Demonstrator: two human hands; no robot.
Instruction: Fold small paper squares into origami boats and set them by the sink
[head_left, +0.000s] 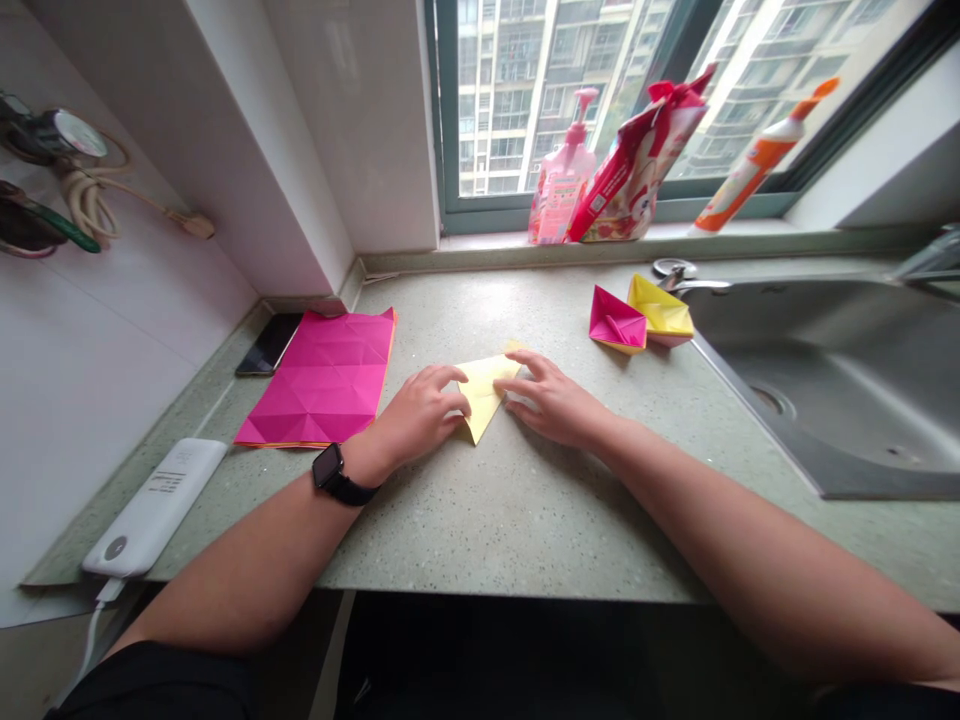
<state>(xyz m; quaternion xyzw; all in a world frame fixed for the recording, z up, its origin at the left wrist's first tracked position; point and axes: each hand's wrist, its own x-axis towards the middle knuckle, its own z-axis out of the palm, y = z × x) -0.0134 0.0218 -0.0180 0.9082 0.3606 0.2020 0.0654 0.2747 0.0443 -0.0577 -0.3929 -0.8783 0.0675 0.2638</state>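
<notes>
A small folded sheet of pale yellow paper [481, 395] lies on the counter between my hands, with a point toward me. My left hand [424, 410], wearing a black watch [339, 478] on the wrist, grips the paper's left edge with curled fingers. On the other side, my right hand [551, 398] has its fingertips on the right edge and upper corner. Beyond it to the right stand a pink folded paper boat [617, 322] and a yellow paper boat [660, 308], side by side and touching. Creased pink paper sheets [319, 375] lie flat to the left.
A phone [268, 345] lies partly beside the pink sheets. Nearer me is a white power bank [156, 508] with a cable. A steel sink [832, 485] is at the right. On the sill stand a pink pump bottle [562, 190], a red bag [637, 165] and an orange-white bottle [757, 165].
</notes>
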